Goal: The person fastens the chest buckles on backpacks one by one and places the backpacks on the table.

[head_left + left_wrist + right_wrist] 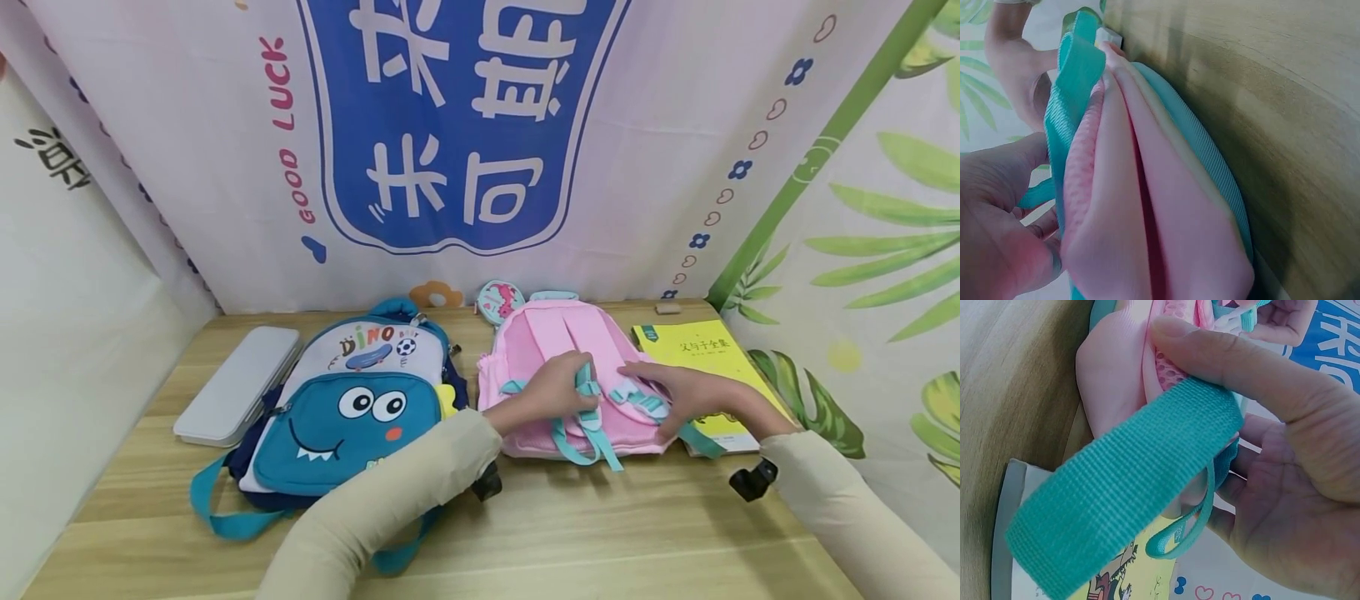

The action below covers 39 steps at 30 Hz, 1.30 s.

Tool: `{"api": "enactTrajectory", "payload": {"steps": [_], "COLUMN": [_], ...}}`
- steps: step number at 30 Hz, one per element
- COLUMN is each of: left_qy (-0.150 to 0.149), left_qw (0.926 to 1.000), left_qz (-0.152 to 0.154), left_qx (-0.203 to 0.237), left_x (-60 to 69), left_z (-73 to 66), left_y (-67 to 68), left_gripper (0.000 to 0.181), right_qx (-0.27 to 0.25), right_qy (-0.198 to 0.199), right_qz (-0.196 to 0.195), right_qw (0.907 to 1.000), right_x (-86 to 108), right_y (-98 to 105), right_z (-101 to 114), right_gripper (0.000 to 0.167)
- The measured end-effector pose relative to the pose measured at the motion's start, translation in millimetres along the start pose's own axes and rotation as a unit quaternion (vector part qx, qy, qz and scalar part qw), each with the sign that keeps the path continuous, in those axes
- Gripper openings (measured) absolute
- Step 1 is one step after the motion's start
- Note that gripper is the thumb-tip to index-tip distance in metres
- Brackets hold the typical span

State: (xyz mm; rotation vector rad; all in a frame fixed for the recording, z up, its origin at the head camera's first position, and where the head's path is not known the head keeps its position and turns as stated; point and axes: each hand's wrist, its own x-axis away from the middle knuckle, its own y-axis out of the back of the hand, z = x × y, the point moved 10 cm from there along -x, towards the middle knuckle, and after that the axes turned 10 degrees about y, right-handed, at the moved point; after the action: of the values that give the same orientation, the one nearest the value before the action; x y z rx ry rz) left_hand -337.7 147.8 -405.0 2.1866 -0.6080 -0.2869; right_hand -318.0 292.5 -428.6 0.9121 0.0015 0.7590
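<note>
A pink children's backpack (543, 337) with teal straps lies back side up on the table. My left hand (551, 387) grips one of its shoulder straps (588, 392) near the adjuster; in the left wrist view that hand (997, 212) has thumb and fingers at the teal webbing. At the backpack's right side is my right hand (682, 392), thumb and fingers spread apart. In the right wrist view the thumb of this hand (1291, 469) touches the pink fabric, and a loose teal strap end (1129, 481) crosses in front of the fingers, partly hiding their contact.
Left of the pink backpack lies a blue dinosaur backpack (345, 433), its straps trailing forward. A white case (236, 383) sits at the table's left. Under and beside my right forearm is a yellow book (697, 342). A small brown object (667, 308) lies near the back edge.
</note>
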Motion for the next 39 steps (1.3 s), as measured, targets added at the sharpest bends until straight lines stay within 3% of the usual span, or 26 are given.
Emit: {"api": "enactTrajectory", "payload": {"steps": [11,18,27,39], "left_qy": [0.002,0.006,0.021,0.020], "left_qw": [0.9974,0.9956,0.9911,0.9880], "left_qz": [0.034,0.035,0.037,0.037], "left_qx": [0.063,0.087,0.126,0.149], "left_x": [10.2,10.8,15.1,18.0], "left_z": [10.3,18.0,24.5,29.4], "left_y": [10.8,10.5,13.7,16.9], "left_gripper": [0.022,0.021,0.021,0.021], "right_qx": [0.000,-0.002,0.042,0.065], "right_qy": [0.017,0.036,0.075,0.124], "right_qz": [-0.008,-0.025,-0.053,-0.079], "right_qw": [0.9998,0.9990,0.9948,0.9870], "right_x": [3.6,9.5,14.9,8.5], "right_y": [0.6,1.9,5.6,2.8], "right_z": [1.9,6.9,17.9,46.3], "right_gripper": [0.112,0.106,0.101,0.071]}}
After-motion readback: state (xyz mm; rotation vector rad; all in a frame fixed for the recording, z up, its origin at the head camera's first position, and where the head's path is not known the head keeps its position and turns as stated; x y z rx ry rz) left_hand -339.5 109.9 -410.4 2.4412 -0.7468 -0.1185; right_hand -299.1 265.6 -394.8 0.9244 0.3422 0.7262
